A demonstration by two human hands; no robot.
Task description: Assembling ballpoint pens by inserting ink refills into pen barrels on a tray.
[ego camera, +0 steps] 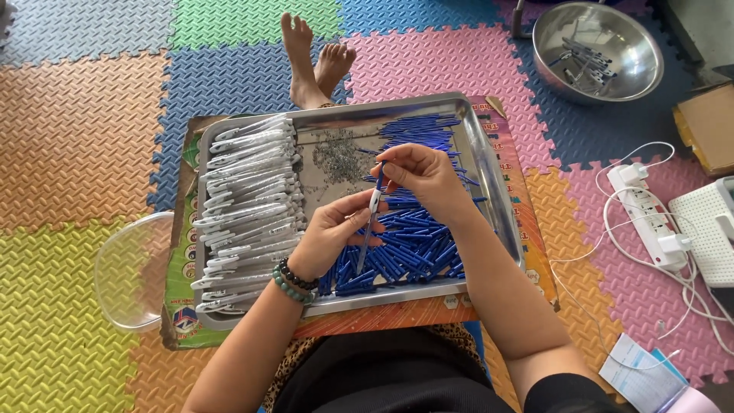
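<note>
A metal tray (489,164) rests on my lap over a colourful board. White pen barrels (248,203) lie stacked along its left side, a pile of blue pen refills (417,245) fills its right side, and tiny metal springs (336,157) are scattered at the middle top. My left hand (332,233), with bead bracelets on the wrist, holds a white pen barrel (370,229) upright-tilted. My right hand (420,176) pinches a blue refill (379,176) at the barrel's top end.
A steel bowl (642,69) holding several pen parts stands at the top right on the foam mats. A clear plastic bowl (130,271) lies left of the tray. A white power strip (646,218) with cables, a cardboard box (707,126) and papers (638,371) are at the right.
</note>
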